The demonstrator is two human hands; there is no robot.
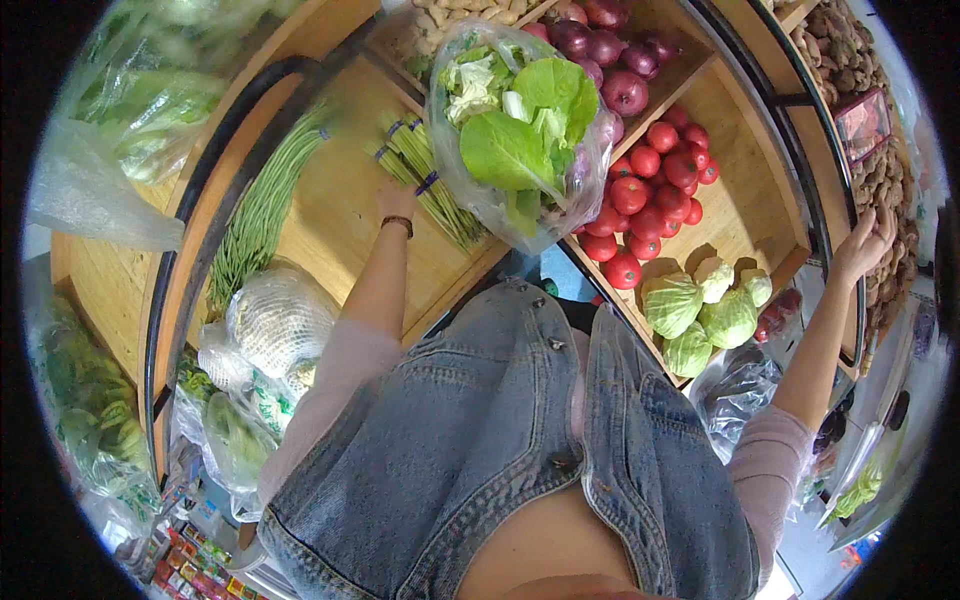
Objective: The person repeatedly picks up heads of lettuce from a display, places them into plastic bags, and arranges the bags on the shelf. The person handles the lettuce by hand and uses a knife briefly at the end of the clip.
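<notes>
My left hand (397,199) is at the near ends of the tied bundles of green stalks (427,180), likely garlic shoots, in a wooden bin. Its fingers are partly hidden, so whether they grip a bundle cannot be told. Purple bands hold the stalks together. To their left lies a long bunch of green yardlong beans (259,202). Far to the right, my right hand (870,238) is over a shelf of brown ginger roots (885,180). Its fingers are loosely curled and apart, with nothing visible in them.
A clear plastic bag of leafy lettuce (525,127) overhangs the bin dividers. Around it are red onions (592,45), tomatoes (660,187) and small cabbages (701,307). Net-wrapped produce (281,322) lies at lower left. Black metal rails (817,150) edge the bins.
</notes>
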